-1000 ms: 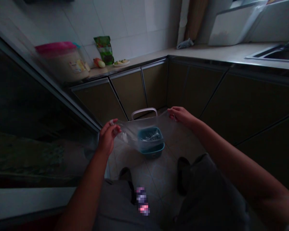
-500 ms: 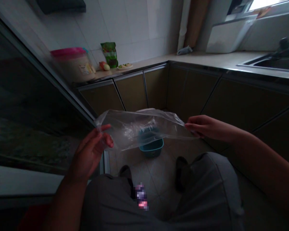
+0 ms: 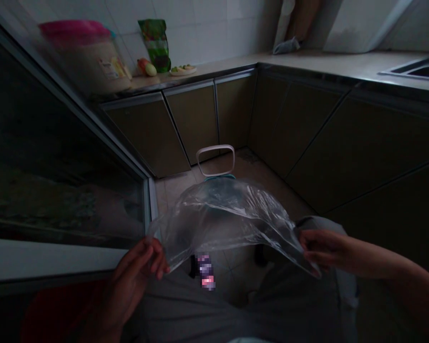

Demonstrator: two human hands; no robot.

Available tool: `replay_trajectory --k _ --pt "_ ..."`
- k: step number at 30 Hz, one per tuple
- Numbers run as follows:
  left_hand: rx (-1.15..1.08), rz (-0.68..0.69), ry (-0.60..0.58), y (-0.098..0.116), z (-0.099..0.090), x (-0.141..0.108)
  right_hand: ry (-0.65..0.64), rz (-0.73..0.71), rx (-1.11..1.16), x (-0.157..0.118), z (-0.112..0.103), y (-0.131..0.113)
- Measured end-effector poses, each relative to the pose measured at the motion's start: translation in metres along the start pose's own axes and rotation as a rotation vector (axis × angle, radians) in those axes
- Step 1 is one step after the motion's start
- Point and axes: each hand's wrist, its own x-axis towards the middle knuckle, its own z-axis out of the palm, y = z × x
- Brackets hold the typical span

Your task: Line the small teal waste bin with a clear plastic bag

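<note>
A clear plastic bag (image 3: 229, 219) is stretched between my two hands above my lap, its middle bulging away from me. My left hand (image 3: 143, 267) pinches the bag's left edge between thumb and fingers. At the right edge, my right hand (image 3: 325, 250) is closed on the film. Behind the bag, on the floor, stands a teal bin (image 3: 219, 177), mostly seen blurred through the plastic. A pale rectangular rim (image 3: 215, 146) rises upright at the bin's far side.
A pink-lidded tub (image 3: 93, 62), a green packet (image 3: 155, 45), onions (image 3: 148, 68) and a small plate (image 3: 183, 71) stand on the counter. A sink (image 3: 418, 66) is at the right. Cabinets (image 3: 193, 119) line the corner; a glass door (image 3: 67, 166) is at my left.
Both hands have come lower and nearer to me with the bag, which now billows into an arch. My view has tilted down, showing the whole pale rim behind the bin.
</note>
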Motion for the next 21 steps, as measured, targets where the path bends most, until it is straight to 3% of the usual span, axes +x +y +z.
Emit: replay_trajectory --k 6,15,18,21 --pt "-0.04 -0.044 0.029 0.0 -0.006 0.016 -0.002 0.038 0.117 0.007 -0.003 0.008" --pt "0.063 -0.142 -0.019 -0.007 0.002 0.09 0.102 0.03 0.088 0.053 -0.029 0.008" --pt "0.174 -0.182 -0.056 -0.018 0.003 0.105 0.039 0.014 -0.019 0.068 -0.033 0.008" --pt "0.332 -0.24 -0.198 -0.028 0.003 0.102 -0.152 -0.007 -0.132 0.073 -0.026 0.005"
